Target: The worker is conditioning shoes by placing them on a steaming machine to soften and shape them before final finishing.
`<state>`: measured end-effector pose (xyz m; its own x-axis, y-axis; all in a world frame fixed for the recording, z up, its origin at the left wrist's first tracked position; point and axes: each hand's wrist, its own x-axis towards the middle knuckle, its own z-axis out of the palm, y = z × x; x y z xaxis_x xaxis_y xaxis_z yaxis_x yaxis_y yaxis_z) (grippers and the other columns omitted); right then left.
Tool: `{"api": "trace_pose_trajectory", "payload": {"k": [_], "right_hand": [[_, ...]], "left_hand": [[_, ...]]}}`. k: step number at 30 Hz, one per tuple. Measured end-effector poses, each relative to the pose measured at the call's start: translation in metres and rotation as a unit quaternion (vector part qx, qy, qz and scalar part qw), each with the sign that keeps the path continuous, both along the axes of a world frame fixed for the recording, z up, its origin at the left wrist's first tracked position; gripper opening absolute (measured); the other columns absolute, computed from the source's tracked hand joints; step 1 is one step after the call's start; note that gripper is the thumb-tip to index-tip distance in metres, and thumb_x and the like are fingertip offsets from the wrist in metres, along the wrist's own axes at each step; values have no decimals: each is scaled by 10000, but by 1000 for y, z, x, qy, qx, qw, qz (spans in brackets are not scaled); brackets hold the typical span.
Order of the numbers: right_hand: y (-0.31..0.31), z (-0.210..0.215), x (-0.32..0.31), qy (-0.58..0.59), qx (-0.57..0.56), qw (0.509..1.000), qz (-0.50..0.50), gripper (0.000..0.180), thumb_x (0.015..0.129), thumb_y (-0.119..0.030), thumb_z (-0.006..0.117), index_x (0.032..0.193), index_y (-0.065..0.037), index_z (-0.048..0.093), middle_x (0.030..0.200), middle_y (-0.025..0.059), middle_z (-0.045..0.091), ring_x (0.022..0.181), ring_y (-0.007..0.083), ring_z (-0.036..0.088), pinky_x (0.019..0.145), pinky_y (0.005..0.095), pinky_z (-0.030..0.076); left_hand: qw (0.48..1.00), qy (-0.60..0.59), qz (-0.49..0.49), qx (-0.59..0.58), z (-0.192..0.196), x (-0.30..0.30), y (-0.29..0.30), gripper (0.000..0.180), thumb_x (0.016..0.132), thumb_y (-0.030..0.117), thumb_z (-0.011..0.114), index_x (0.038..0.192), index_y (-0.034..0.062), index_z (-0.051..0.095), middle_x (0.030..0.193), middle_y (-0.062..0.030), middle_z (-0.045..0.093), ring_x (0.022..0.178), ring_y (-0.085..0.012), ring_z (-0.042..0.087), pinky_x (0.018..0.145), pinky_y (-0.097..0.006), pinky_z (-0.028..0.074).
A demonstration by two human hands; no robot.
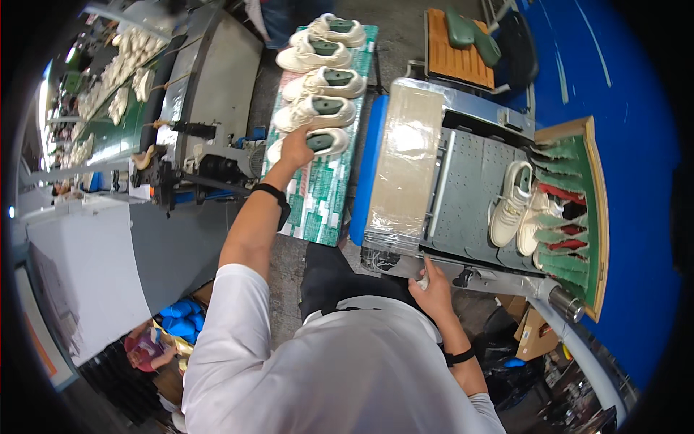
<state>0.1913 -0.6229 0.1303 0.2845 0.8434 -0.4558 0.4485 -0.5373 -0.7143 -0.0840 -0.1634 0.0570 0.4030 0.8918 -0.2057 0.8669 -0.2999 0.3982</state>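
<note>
My left hand point(295, 150) reaches forward to the nearest cream lace-up shoe point(332, 140) on a long narrow board point(318, 206) patterned in green and white. Its fingers are closed over the middle of that shoe, which has a dark green last inside. Several similar shoes point(322, 81) line up beyond it, toes pointing left. Low by the front edge of a machine with a conveyor point(470, 181) is my right hand point(435, 293). Its index finger points up at the edge, while the others curl around something small and pale. Two cream shoes point(510, 206) ride the conveyor's far right.
A frayed green curtain point(571, 163) in a wooden frame hangs beside the conveyor shoes. Beyond the machine, green lasts point(470, 35) lie on an orange slatted seat point(448, 54). At left runs a green belt point(112, 130) with many shoes. Another person point(148, 349) is at lower left.
</note>
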Motion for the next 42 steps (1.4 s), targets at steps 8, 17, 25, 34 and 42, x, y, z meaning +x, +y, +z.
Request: {"api": "trace_pose_trajectory", "payload": {"k": [8,17,25,34,42], "right_hand": [[-51,-35,-15,42,15,995,-94,817,855,-334,836,1494,71,526,1078,222,704,984,428,702,850,495,566],[-137,-9,-25,123,-23,946,-298,825,896,-339,814,1538,70,497,1233,285,690,1145,417,691,988,457,553],[-150,-25,-22,69,-9,954,-292,811,901,-321,822,1536,72,504,1192,210,690,1088,387,695,958,432,560],[-54,-35,17,56,104,970,-211,768,880,-395,791,1459,53,559,1115,213,701,1038,411,692,900,478,560],[35,-26,0,58,129,989,-34,728,868,-342,805,1418,88,599,1134,252,717,1063,424,699,942,485,558]], "left_hand": [[966,-206,-132,-79,-15,243,-156,797,782,236,898,1453,-28,557,1420,-324,609,1359,-472,568,1179,-502,447],[889,-335,18,-311,-79,511,-320,965,710,340,992,1434,-44,484,1327,-251,688,1194,-353,699,1063,-451,546],[759,-351,43,-547,-101,431,-226,435,1001,302,746,1340,37,681,1196,-61,757,1037,-189,738,865,-353,595],[905,-341,63,-248,45,202,-242,530,872,131,831,1335,-38,636,1194,-98,715,1073,-206,691,954,-341,559],[948,-249,-27,-197,29,119,-259,583,874,268,898,1324,0,641,1218,-184,747,1142,-295,721,1007,-415,552]]}}
